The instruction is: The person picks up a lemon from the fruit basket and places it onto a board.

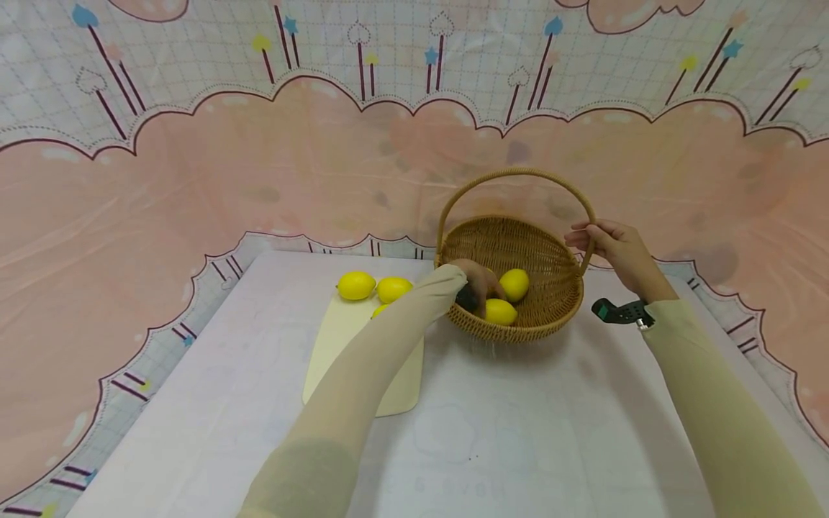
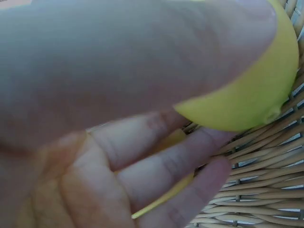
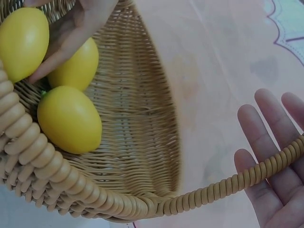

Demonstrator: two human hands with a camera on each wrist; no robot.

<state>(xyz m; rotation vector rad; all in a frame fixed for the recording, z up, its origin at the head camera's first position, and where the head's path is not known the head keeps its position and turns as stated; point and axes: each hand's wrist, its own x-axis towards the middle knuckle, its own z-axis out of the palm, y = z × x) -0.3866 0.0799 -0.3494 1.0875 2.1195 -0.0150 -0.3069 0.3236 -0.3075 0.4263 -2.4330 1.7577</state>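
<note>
A brown wicker basket [image 1: 573, 306] with a tall arched handle [image 1: 518, 173] stands toward the back of the white table. Down inside it, my left hand [image 1: 482, 280] holds a lemon [image 2: 247, 99] between the thumb and fingers. Another bit of yellow shows behind those fingers in the left wrist view. Beside this hand lie more lemons [image 3: 70, 119], and part of one [image 3: 78, 66] is covered by the hand. My right hand [image 1: 615, 248] holds the right side of the handle, its fingers [image 3: 259, 126] fairly straight behind the wicker.
Left of the basket, a pale cutting board [image 1: 333, 360] lies flat. Lemons [image 1: 356, 285] rest at its far end, one partly hidden by my left sleeve [image 1: 382, 360]. A printed curtain [image 1: 324, 173] hangs behind the table [image 1: 492, 446].
</note>
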